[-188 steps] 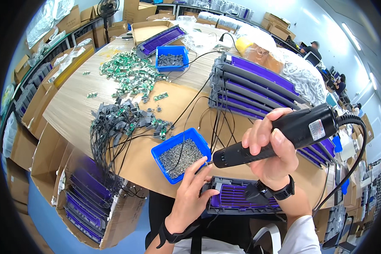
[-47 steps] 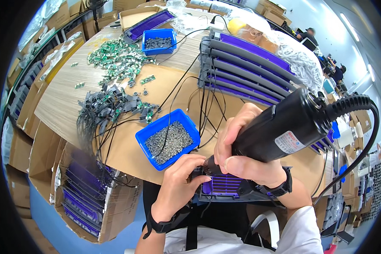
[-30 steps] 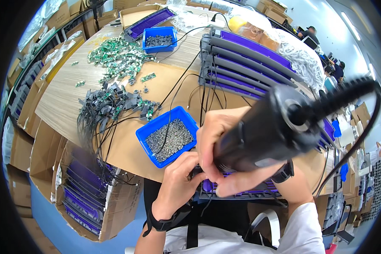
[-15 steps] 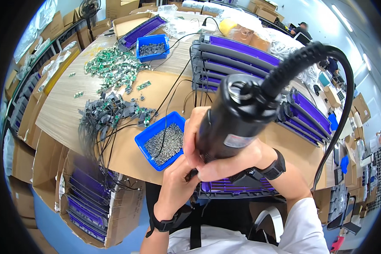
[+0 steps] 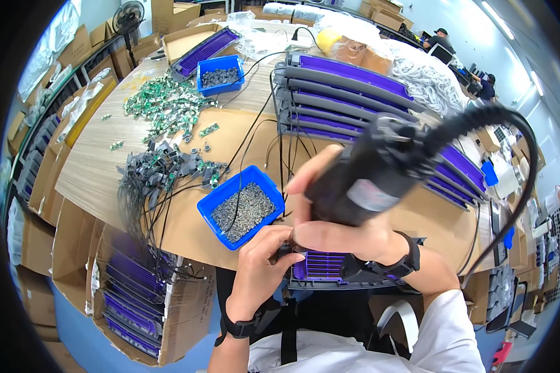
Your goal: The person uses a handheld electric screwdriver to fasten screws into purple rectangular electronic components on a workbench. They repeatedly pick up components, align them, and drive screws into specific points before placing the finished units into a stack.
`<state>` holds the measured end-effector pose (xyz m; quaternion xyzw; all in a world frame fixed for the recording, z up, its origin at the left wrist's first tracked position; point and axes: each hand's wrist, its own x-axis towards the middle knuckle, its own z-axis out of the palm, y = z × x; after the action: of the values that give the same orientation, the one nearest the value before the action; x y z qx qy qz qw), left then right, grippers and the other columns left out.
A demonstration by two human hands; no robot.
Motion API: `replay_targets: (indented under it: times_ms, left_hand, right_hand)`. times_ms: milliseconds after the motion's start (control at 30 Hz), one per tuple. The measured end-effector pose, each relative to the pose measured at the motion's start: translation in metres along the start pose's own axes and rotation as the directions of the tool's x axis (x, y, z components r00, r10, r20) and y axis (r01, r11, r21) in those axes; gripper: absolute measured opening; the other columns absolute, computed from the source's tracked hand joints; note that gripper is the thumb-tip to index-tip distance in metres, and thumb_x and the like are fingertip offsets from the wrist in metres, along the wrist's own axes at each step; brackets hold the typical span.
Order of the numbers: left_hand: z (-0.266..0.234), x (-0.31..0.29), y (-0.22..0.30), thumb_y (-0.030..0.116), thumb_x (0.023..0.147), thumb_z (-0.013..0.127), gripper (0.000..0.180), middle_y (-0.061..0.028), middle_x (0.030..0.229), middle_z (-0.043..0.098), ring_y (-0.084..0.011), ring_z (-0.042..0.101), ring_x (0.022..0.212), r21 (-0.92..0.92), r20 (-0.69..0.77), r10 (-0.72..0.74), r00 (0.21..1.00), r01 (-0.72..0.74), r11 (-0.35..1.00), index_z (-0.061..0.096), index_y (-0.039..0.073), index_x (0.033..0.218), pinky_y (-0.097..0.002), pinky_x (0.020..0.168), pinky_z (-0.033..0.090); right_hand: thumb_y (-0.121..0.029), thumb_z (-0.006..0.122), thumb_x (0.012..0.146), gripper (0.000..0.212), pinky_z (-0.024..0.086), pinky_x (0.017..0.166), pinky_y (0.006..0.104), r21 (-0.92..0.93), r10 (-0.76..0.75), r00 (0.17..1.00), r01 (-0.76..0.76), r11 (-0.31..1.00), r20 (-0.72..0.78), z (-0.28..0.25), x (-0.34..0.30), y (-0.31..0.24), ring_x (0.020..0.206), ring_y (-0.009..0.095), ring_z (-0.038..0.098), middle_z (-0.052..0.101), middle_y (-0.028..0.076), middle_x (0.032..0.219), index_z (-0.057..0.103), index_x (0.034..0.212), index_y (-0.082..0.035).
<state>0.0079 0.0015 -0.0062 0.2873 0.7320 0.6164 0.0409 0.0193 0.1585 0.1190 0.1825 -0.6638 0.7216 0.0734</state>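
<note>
- Counter (image 5: pixel 93 168): pale wood grain, rounded edge, brown paper over part.
- Carton (image 5: pixel 190 311): corrugated cardboard, ragged-edged, holding purple slatted panels.
- Stack of panels (image 5: pixel 336 93): long, curved, grey frames, smooth purple faces; whether finished or waiting, cannot tell.
- Panel in work (image 5: pixel 323 263): grey and purple, ribbed, at the counter's near edge below the hands; judged partway through.
- Circuit boards (image 5: pixel 168 102): green, loose, heaped; judged plenty left.
- Power driver (image 5: pixel 354 180): black cylinder, tilted, ribbed cable end; tip hidden.
- Tray (image 5: pixel 225 191): blue plastic, rectangular.
- Right hand (image 5: pixel 336 239): grip wrapped round the power driver.
- Left hand (image 5: pixel 261 264): grip narrow at the panel's left end (anything pinched there, cannot tell).
- Fasteners (image 5: pixel 249 211): tiny, shiny metal, heaped in the tray; judged ample.
</note>
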Motion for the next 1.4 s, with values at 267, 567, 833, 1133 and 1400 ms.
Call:
replay_targets:
  times_ms: [267, 567, 833, 1133, 1400]
  left_hand:
    - [-0.003, 0.005, 0.004, -0.001, 0.077, 0.078, 0.051, -0.0091, 0.115, 0.061, -0.0156, 0.06, 0.105, -0.004, 0.106, -0.085, 0.991, 0.086, 0.996, 0.057, -0.003, 0.123, -0.0293, 0.092, 0.053]
    - [0.014, 0.007, 0.031, 0.009, 0.075, 0.08, 0.037, -0.0108, 0.097, 0.058, -0.0251, 0.058, 0.087, 0.415, 0.079, 0.066, 0.995, -0.094, 0.905, 0.058, 0.0, 0.104, -0.0335, 0.078, 0.049]
    - [0.02, -0.004, 0.021, -0.011, 0.064, 0.077, 0.043, -0.0093, 0.094, 0.063, -0.0249, 0.063, 0.088, 0.054, 0.038, 0.277, 0.96, -0.279, 0.959, 0.061, 0.005, 0.1, -0.0336, 0.075, 0.051]
    - [0.023, -0.001, 0.032, -0.012, 0.062, 0.077, 0.04, -0.0094, 0.091, 0.062, -0.0242, 0.063, 0.087, 0.123, 0.079, 0.369, 0.926, -0.376, 0.918, 0.061, 0.007, 0.094, -0.0312, 0.072, 0.05]
    - [0.03, -0.001, 0.039, -0.013, 0.057, 0.073, 0.045, -0.0105, 0.092, 0.062, -0.0259, 0.062, 0.085, 0.144, 0.049, 0.378, 0.925, -0.381, 0.913, 0.064, 0.006, 0.097, -0.0336, 0.07, 0.051]
  right_hand:
    - [-0.022, 0.08, 0.075, 0.051, 0.045, 0.059, 0.0324, -0.057, -0.157, 0.954, 0.147, 0.987, -0.254, -0.039, -0.045, -0.048, 0.055, 0.016, 0.056, 0.055, 0.004, 0.068, 0.047, 0.109, -0.004]
    - [-0.022, 0.081, 0.075, 0.05, 0.046, 0.058, 0.0333, -0.176, -0.438, 0.81, 0.401, 0.899, -0.39, -0.093, -0.126, -0.087, 0.052, 0.017, 0.055, 0.053, 0.003, 0.068, 0.046, 0.106, -0.005]
    - [-0.022, 0.078, 0.075, 0.047, 0.047, 0.058, 0.0239, -0.356, -0.639, 0.662, 0.531, 0.769, -0.392, -0.128, -0.179, -0.102, 0.054, 0.008, 0.056, 0.056, -0.002, 0.071, 0.043, 0.104, -0.009]
    - [-0.022, 0.077, 0.074, 0.047, 0.045, 0.055, 0.0195, -0.455, -0.734, 0.544, 0.576, 0.679, -0.407, -0.143, -0.21, -0.103, 0.051, 0.004, 0.054, 0.057, -0.005, 0.068, 0.042, 0.102, -0.009]
    - [-0.022, 0.077, 0.074, 0.046, 0.045, 0.054, 0.0187, -0.465, -0.728, 0.515, 0.56, 0.686, -0.453, -0.15, -0.221, -0.104, 0.05, 0.004, 0.054, 0.057, -0.004, 0.068, 0.043, 0.101, -0.009]
